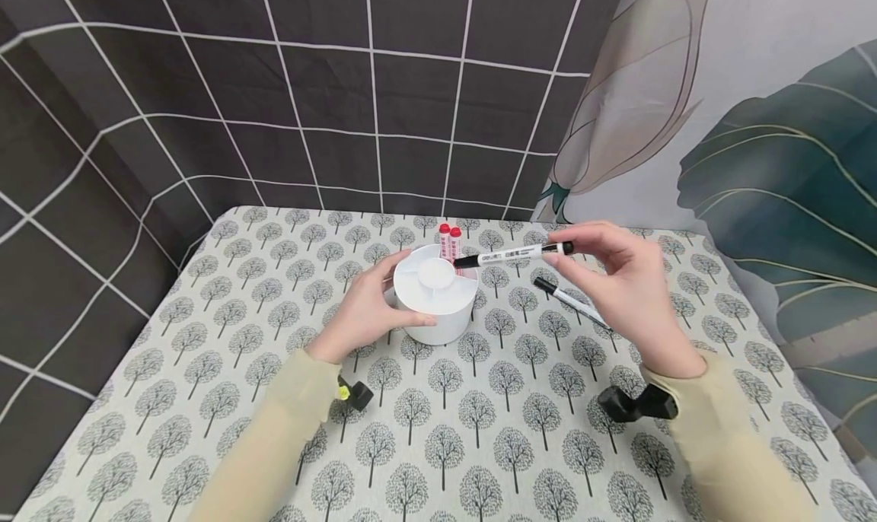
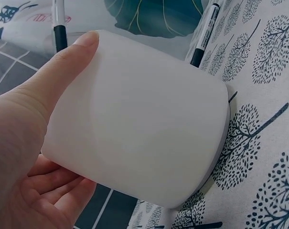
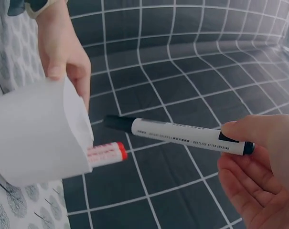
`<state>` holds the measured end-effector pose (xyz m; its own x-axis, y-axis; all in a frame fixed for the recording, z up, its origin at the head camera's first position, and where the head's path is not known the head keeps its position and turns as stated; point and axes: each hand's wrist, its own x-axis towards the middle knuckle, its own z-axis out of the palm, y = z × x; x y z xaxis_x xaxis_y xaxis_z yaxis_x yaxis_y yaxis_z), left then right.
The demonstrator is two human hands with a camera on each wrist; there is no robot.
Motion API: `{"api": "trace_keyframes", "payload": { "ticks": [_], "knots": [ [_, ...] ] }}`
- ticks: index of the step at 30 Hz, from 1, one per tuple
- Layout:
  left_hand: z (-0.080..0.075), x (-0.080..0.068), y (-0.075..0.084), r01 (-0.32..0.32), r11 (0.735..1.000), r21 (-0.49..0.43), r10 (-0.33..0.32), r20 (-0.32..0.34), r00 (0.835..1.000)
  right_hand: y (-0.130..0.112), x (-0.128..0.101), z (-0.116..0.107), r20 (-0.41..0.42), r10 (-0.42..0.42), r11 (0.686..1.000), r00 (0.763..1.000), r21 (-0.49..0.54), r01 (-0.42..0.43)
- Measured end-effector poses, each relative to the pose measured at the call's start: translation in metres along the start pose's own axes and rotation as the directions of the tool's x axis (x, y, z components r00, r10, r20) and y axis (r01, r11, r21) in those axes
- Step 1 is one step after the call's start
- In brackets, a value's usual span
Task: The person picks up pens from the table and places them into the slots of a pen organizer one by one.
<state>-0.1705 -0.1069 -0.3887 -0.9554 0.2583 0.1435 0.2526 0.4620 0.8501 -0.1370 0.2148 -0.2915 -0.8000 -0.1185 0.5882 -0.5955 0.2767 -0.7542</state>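
Note:
A round white pen holder with inner dividers stands on the table. My left hand grips its left side, thumb in front and fingers behind, as the left wrist view shows on the holder's wall. Two red-capped markers stand in its back right part. My right hand pinches a white whiteboard marker with a black cap by its end, between thumb and fingers. The marker lies nearly level, its black cap by the holder's rim. In the right wrist view, the cap points towards the holder.
Another black-capped marker lies on the table under my right hand. A tree-print cloth covers the table. Behind hangs a dark gridded curtain, with a leaf-patterned one to the right.

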Motion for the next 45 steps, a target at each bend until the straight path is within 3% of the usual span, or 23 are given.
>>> {"api": "trace_keyframes", "payload": {
  "ticks": [7, 14, 18, 22, 35, 45],
  "knots": [
    [-0.001, -0.001, 0.001, 0.002, 1.000, -0.014, -0.001, 0.002, 1.000, 0.002, 0.008, 0.020, 0.097, -0.021, 0.999, 0.995, -0.047, 0.026],
    [0.000, 0.000, 0.001, 0.004, 1.000, 0.018, -0.004, -0.006, 1.000, -0.002, 0.012, 0.017, 0.035, -0.018, 1.000, 0.999, -0.018, 0.019],
    [-0.001, 0.000, 0.002, 0.010, 0.999, 0.039, -0.010, -0.015, 1.000, -0.001, 0.012, 0.018, 0.051, -0.013, 1.000, 0.999, -0.011, 0.014],
    [-0.001, 0.000, 0.002, 0.012, 0.999, 0.035, -0.012, -0.011, 1.000, 0.009, 0.011, 0.025, 0.100, 0.001, 1.000, 0.995, -0.027, 0.002],
    [0.000, -0.001, 0.001, -0.005, 1.000, -0.002, 0.005, -0.003, 1.000, 0.048, 0.008, 0.061, 0.241, 0.169, 0.985, 0.956, -0.067, -0.157],
    [0.000, -0.001, 0.001, -0.015, 1.000, -0.001, 0.015, -0.004, 1.000, 0.058, 0.001, 0.071, 0.280, 0.147, 0.989, 0.949, -0.062, -0.135]
  ]
}}
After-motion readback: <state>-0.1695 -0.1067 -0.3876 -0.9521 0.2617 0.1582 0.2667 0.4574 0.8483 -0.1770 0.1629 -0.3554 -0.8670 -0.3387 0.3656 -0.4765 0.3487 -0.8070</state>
